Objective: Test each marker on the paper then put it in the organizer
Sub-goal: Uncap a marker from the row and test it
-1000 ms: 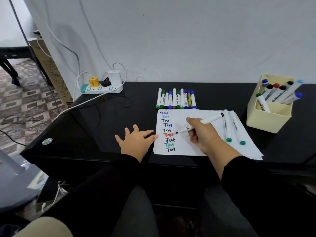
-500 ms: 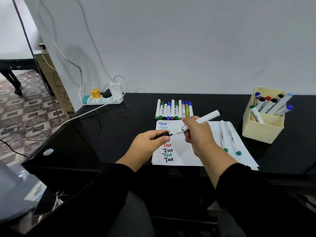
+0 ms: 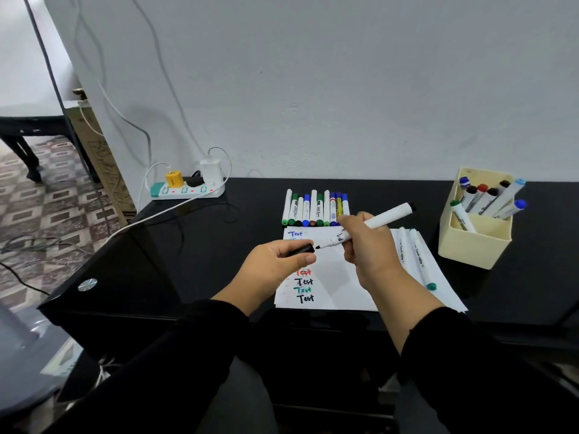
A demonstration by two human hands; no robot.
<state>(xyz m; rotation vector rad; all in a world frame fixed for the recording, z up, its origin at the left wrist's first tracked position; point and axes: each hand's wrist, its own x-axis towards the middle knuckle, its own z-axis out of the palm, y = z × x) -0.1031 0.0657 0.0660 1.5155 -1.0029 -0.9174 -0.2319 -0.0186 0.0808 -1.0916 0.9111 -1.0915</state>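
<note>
left hand (image 3: 275, 261) pinches black cap (image 3: 300, 249) | right hand (image 3: 366, 245) grips uncapped marker (image 3: 376, 222), tip just short of the cap, above paper (image 3: 341, 277) | risk: cap misses, tip inks fingers | two markers (image 3: 419, 261) may roll off paper | organizer (image 3: 473, 245) far right on tabletop (image 3: 219, 245), crowded
</note>
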